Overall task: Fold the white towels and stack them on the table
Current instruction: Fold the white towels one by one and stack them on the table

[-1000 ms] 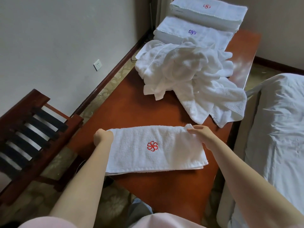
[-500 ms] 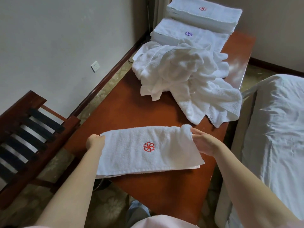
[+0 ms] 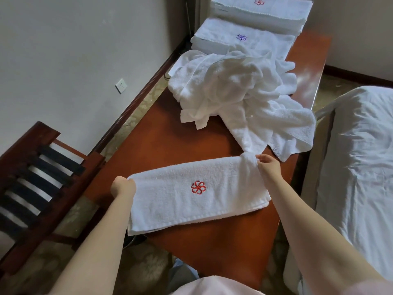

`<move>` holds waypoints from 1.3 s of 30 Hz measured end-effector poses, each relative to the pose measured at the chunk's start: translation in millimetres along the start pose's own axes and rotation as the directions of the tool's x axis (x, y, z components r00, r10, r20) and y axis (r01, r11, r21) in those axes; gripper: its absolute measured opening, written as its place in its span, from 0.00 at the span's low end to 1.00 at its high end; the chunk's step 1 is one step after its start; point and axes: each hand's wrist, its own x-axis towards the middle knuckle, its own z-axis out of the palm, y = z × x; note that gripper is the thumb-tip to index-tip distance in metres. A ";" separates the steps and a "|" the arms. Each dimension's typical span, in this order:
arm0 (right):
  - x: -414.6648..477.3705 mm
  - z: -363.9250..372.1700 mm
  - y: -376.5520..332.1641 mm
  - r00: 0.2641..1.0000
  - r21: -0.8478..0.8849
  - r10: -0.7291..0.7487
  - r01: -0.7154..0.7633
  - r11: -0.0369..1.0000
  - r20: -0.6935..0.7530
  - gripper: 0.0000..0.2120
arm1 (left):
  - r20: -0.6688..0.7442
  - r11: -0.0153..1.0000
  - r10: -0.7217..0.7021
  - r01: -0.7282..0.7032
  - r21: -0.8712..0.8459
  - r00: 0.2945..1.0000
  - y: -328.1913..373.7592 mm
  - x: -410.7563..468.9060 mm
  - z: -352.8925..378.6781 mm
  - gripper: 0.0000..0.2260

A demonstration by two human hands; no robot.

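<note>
Head view: a folded towel (image 3: 170,201) with a red flower emblem lies across the near end of the table (image 3: 161,141). The left hand (image 3: 123,186) grips its left end, fingers apparently curled under the edge. The right hand (image 3: 269,167) pinches its far right corner. Just beyond lies a heap of unfolded towels (image 3: 234,92), which overlaps the purple-emblem stack (image 3: 223,37). The red-emblem stack (image 3: 276,9) sits behind that. A slatted rack (image 3: 42,177) stands left of the table and a bed (image 3: 361,145) right.
</note>
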 end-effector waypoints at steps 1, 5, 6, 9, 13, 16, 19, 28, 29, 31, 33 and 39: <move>1.6 1.6 -1.7 1.000 0.021 0.006 -0.006 1.000 -0.016 0.12 | -0.017 1.000 -0.008 0.007 -0.025 1.000 -1.5 1.1 -0.8 0.11; 4.7 9.0 -7.6 0.996 0.115 0.029 -0.020 0.993 -0.079 0.04 | -0.076 0.980 -0.081 0.066 -0.186 0.994 -5.2 -1.0 0.3 0.12; 5.0 10.7 -8.5 0.995 0.136 0.038 -0.025 0.990 -0.098 0.04 | -0.082 0.973 -0.092 0.072 -0.218 0.992 -4.9 -3.1 1.1 0.12; 4.2 14.4 -7.2 0.986 0.145 0.063 -0.040 0.989 -0.152 0.04 | -0.081 0.943 -0.121 0.090 -0.320 0.989 -3.0 -8.3 1.8 0.13; 2.0 17.0 -7.0 0.988 0.031 0.030 -0.026 0.999 -0.152 0.05 | -0.044 0.937 -0.050 0.032 -0.348 0.998 -3.1 -13.9 2.2 0.12; -3.8 21.0 -5.8 0.978 -0.194 -0.151 0.121 0.973 -0.145 0.15 | -0.009 0.913 0.034 -0.034 -0.406 0.999 -10.9 -22.2 6.5 0.13; -24.1 26.2 4.3 0.922 -0.419 -0.341 0.240 0.876 -0.185 0.19 | 0.004 0.917 0.087 -0.079 -0.391 0.996 -23.0 -26.1 10.1 0.14; -46.5 14.8 26.9 0.968 -0.538 -0.234 0.151 0.829 -0.088 0.17 | -0.016 0.961 0.138 -0.137 -0.241 0.990 -53.4 -34.6 1.3 0.16; -47.1 13.4 26.8 0.965 -0.549 -0.246 0.160 0.820 -0.087 0.17 | -0.053 0.961 0.131 -0.140 -0.240 0.990 -58.4 -36.0 -0.1 0.17; -48.7 12.2 30.3 0.963 -0.628 -0.264 0.172 0.759 -0.055 0.16 | -0.069 0.966 0.126 -0.138 -0.218 0.990 -67.7 -38.0 2.3 0.17; -50.3 12.7 36.1 0.963 -0.689 -0.266 0.168 0.705 -0.038 0.13 | -0.002 0.972 0.136 -0.134 -0.195 0.991 -72.6 -40.3 7.7 0.17; -59.2 17.9 35.6 0.923 -0.788 -0.379 0.179 0.589 -0.073 0.09 | 0.042 0.984 0.145 -0.140 -0.106 0.989 -91.3 -50.2 16.8 0.15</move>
